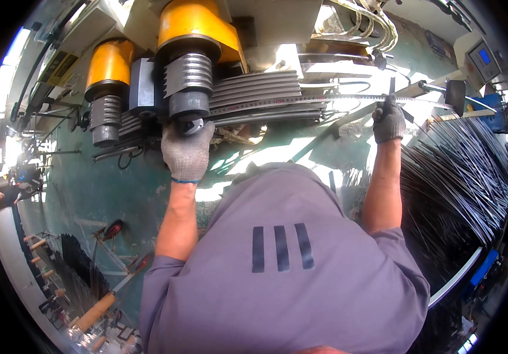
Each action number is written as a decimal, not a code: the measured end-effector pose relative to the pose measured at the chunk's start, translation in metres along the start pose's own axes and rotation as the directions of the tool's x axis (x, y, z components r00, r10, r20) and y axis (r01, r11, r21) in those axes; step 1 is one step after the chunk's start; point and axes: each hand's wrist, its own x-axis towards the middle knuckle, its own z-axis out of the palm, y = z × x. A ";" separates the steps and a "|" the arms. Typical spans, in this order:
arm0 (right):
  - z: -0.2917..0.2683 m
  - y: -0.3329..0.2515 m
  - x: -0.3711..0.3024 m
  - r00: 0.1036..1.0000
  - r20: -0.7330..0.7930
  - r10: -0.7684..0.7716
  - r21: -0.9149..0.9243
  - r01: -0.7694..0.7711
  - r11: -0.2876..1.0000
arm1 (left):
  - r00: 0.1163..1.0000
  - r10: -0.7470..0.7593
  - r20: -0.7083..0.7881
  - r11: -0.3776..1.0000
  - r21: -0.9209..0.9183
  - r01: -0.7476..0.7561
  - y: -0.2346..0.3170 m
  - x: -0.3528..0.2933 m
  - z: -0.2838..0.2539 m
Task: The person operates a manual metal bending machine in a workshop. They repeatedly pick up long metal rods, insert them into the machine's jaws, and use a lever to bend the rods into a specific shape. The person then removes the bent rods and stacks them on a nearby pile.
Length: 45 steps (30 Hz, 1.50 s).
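Note:
My left hand [186,152], in a grey knit glove, is closed at the foot of a grooved steel roller [189,79]. A small rounded black-and-white tape measure case [192,126] shows at its fingers. From there the tape blade [301,100] stretches right, along a bundle of grey metal rods [260,88], to a dark plate [455,97]. My right hand [389,122], gloved too, is closed just below the blade. A thin dark piece [392,86] stands up above its fingers; what the fingers hold is partly hidden.
Yellow motor housings [186,20] sit above the rollers, with a second roller [105,118] to the left. A large pile of thin metal rods [460,171] lies at right, below a control box with a screen [482,58]. A wheeled frame [115,253] stands at lower left.

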 end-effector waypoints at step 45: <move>-0.032 0.048 0.029 0.815 0.193 -0.547 -0.537 0.554 0.636 | 0.989 0.144 -0.031 0.963 0.235 -0.133 0.002 -0.006 0.016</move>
